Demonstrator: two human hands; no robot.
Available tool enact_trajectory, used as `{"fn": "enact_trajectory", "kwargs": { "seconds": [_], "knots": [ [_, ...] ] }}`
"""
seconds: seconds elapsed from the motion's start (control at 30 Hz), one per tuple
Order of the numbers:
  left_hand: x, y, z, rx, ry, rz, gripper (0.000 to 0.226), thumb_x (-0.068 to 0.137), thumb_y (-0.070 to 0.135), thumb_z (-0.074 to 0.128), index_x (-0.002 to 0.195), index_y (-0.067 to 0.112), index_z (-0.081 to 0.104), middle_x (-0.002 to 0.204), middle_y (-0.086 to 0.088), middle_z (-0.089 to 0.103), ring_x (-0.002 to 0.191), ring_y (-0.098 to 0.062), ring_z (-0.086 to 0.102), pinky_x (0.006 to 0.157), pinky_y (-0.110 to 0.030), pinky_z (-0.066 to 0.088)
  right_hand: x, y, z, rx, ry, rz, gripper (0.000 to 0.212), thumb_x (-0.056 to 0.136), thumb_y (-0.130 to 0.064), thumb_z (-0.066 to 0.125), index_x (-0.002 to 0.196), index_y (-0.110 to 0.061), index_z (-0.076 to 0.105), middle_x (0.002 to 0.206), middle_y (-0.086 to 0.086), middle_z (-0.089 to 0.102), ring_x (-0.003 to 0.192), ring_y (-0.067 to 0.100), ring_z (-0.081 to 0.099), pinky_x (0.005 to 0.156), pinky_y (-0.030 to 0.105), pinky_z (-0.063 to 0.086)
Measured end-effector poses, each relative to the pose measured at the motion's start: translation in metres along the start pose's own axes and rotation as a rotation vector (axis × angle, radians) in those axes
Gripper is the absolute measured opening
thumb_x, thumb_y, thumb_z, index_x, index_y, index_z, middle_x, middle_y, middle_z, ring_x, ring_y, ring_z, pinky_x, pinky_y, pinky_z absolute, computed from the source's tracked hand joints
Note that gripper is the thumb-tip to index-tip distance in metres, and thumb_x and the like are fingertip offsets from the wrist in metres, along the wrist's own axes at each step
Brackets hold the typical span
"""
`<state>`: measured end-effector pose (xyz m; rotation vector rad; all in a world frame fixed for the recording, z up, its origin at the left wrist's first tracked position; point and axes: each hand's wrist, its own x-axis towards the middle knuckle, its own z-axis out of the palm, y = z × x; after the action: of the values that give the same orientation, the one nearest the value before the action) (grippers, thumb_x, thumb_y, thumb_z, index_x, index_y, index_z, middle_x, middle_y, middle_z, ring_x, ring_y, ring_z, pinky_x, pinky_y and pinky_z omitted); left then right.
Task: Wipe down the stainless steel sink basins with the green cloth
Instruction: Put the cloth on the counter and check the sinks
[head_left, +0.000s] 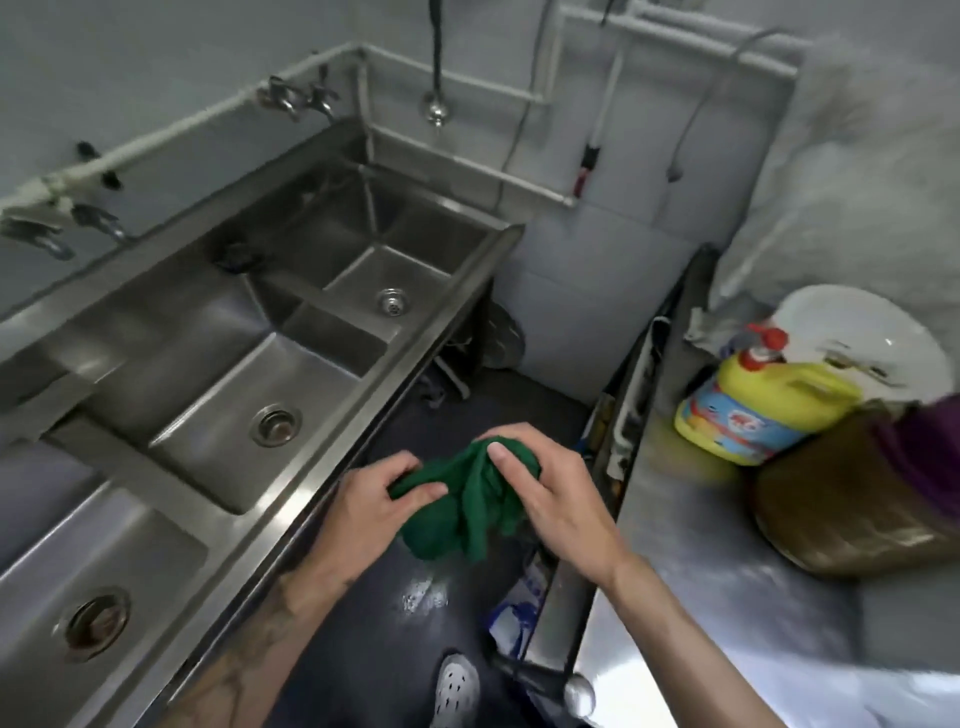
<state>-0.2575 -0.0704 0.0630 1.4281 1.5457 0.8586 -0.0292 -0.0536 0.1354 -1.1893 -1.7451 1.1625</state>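
Note:
A crumpled green cloth hangs in the air over the dark floor, between the sink unit and the counter. My left hand pinches its left end, thumb on top. My right hand grips its upper right part, with the fingers curled over the top. The stainless steel sink unit runs along the left with three basins: a far one, a middle one and a near one, each with a round drain. All three basins hold nothing.
A steel counter on the right carries a yellow detergent jug, a white bowl and a brown container. Taps and white pipes line the back wall. A spray hose hangs above the far basin.

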Motion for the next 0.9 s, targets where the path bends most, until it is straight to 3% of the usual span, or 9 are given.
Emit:
{"fn": "enact_trajectory", "kwargs": {
  "seconds": [0.1,0.2,0.33,0.4,0.5,0.67,0.77,0.9],
  "knots": [
    [0.031,0.012,0.044,0.018,-0.14,0.022,0.034,0.084,0.05,0.08,0.079,0.023,0.062,0.064,0.007,0.058,0.062,-0.002,0.051,0.059,-0.03,0.041,-0.011,0.006,-0.053,-0.002,0.166,0.03,0.017,0.108,-0.025,0.055,0.114,-0.02,0.07,0.107,-0.01,0.072,0.1,0.013,0.07,0.086,0.024,0.053],
    [0.06,0.014,0.082,0.095,-0.3,0.041,0.045,0.086,0.056,0.08,0.08,0.016,0.06,0.073,-0.005,0.066,0.068,-0.007,0.056,0.065,-0.036,0.051,-0.026,0.013,-0.1,-0.006,0.369,0.051,0.018,0.107,-0.023,0.054,0.111,-0.018,0.071,0.105,-0.012,0.072,0.102,0.011,0.068,0.088,0.021,0.051],
    [0.086,0.021,0.125,0.193,-0.445,0.091,0.035,0.098,0.035,0.075,0.076,0.022,0.051,0.06,0.017,0.05,0.059,-0.003,0.042,0.061,-0.023,0.037,-0.054,0.026,-0.157,0.03,0.619,0.121,0.018,0.109,-0.018,0.055,0.111,-0.015,0.072,0.108,-0.004,0.073,0.105,0.014,0.068,0.094,0.029,0.053],
    [0.1,0.033,0.141,0.192,-0.458,0.095,0.031,0.103,0.033,0.068,0.081,0.016,0.053,0.057,0.017,0.044,0.056,-0.005,0.037,0.058,-0.025,0.032,-0.07,0.036,-0.181,0.016,0.706,0.178,0.018,0.109,-0.019,0.055,0.111,-0.017,0.072,0.107,-0.003,0.074,0.104,0.015,0.068,0.092,0.033,0.054],
    [0.127,0.056,0.161,0.174,-0.446,0.147,0.031,0.107,0.033,0.061,0.083,0.016,0.052,0.06,0.015,0.045,0.057,-0.006,0.038,0.062,-0.033,0.034,-0.092,0.054,-0.208,-0.068,0.787,0.239,0.018,0.109,-0.016,0.055,0.111,-0.02,0.072,0.105,-0.01,0.073,0.101,0.008,0.067,0.087,0.026,0.051],
    [0.165,0.092,0.198,0.174,-0.496,0.258,0.027,0.105,0.038,0.063,0.086,0.02,0.056,0.065,0.002,0.053,0.062,-0.008,0.042,0.064,-0.036,0.037,-0.122,0.092,-0.233,-0.164,0.935,0.318,0.023,0.105,-0.009,0.057,0.112,-0.024,0.073,0.11,-0.014,0.073,0.107,0.011,0.067,0.093,0.033,0.051],
    [0.178,0.094,0.228,0.191,-0.504,0.227,0.029,0.103,0.04,0.067,0.084,0.02,0.059,0.07,-0.005,0.064,0.064,-0.011,0.046,0.066,-0.036,0.039,-0.128,0.116,-0.227,-0.196,0.99,0.35,0.027,0.102,-0.002,0.057,0.113,-0.021,0.073,0.11,-0.017,0.072,0.109,0.006,0.065,0.096,0.024,0.049],
    [0.185,0.085,0.267,0.272,-0.443,0.091,0.027,0.098,0.042,0.073,0.083,0.021,0.066,0.073,0.005,0.068,0.072,-0.014,0.058,0.07,-0.034,0.042,-0.124,0.166,-0.204,-0.29,0.98,0.433,0.028,0.099,0.0,0.06,0.115,-0.02,0.072,0.109,-0.014,0.071,0.101,-0.002,0.063,0.089,0.01,0.046]
  ]
}}
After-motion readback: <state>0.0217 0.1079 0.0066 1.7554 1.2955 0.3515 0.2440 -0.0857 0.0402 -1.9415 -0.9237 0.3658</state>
